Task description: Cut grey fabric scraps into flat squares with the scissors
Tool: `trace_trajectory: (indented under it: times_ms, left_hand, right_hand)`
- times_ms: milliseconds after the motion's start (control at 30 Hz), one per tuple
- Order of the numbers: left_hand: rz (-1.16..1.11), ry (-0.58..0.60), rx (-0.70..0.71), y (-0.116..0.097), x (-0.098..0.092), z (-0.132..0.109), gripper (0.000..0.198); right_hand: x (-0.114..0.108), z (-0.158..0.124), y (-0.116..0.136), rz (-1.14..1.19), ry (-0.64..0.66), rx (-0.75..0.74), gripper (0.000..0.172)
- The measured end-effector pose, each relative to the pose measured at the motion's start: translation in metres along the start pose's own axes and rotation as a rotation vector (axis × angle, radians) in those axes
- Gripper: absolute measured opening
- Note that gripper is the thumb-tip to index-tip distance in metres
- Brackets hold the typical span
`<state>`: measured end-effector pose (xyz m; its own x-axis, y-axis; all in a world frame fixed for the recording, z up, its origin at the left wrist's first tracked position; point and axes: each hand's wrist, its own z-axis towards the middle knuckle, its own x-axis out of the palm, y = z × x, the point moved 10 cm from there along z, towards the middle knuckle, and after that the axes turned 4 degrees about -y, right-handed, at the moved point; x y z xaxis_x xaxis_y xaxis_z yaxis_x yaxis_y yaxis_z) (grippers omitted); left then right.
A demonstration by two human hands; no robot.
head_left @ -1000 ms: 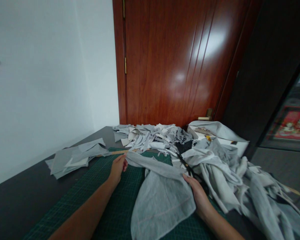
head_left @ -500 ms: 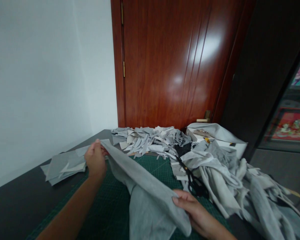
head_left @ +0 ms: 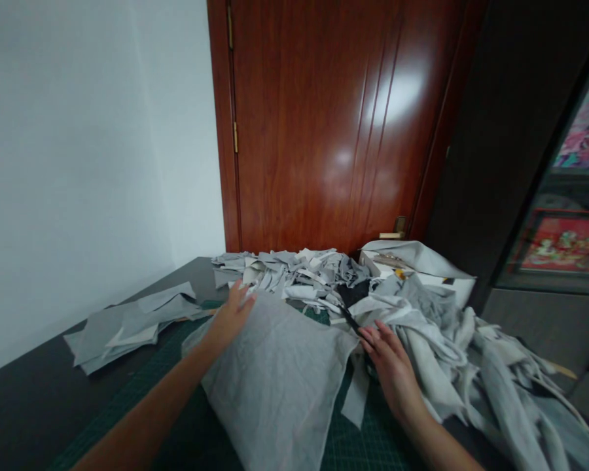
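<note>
A large grey cloth piece lies spread flat on the green cutting mat. My left hand rests on the cloth's far left corner, fingers stretched out and flat. At the cloth's right edge my right hand lies palm down with fingers extended, right beside black scissors that are mostly hidden under fabric.
A stack of flat grey cut pieces lies at the left on the dark table. Several grey and white scraps are heaped at the back, and a large pile of grey fabric fills the right. A wooden door stands behind.
The cloth was held up and stretched between both hands; it now lies spread flat on the mat, with both hands opened and pressing on it.
</note>
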<state>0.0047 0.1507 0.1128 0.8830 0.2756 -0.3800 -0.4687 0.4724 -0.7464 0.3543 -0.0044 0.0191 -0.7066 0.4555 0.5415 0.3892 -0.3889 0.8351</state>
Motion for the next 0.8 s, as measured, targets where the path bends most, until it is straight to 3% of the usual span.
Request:
trace_trajectory:
  times_ms: [100, 167, 233, 300, 533, 800]
  left_hand:
    - [0.199, 0.331, 0.169, 0.009, 0.047, -0.05, 0.042]
    - [0.25, 0.583, 0.347, -0.002, 0.073, -0.089, 0.032]
    - [0.288, 0.731, 0.48, -0.014, 0.085, -0.116, 0.028]
    - [0.355, 0.76, 0.516, -0.019, 0.088, -0.126, 0.033]
    - [0.563, 0.771, 0.369, -0.007, 0.084, -0.128, 0.044]
    - [0.65, 0.641, 0.324, 0.011, 0.059, -0.132, 0.041]
  right_hand:
    - [-0.011, 0.007, 0.001, -0.158, -0.034, -0.106, 0.051]
    - [-0.004, 0.003, -0.001, -0.29, 0.027, -0.162, 0.049]
    - [0.005, -0.004, -0.003, -0.395, 0.096, -0.213, 0.047]
    - [0.013, -0.011, -0.004, -0.484, 0.151, -0.262, 0.043]
    - [0.018, -0.015, -0.013, -0.73, 0.253, -0.335, 0.031]
    - [0.017, -0.007, -0.002, -1.19, 0.25, -0.604, 0.031]
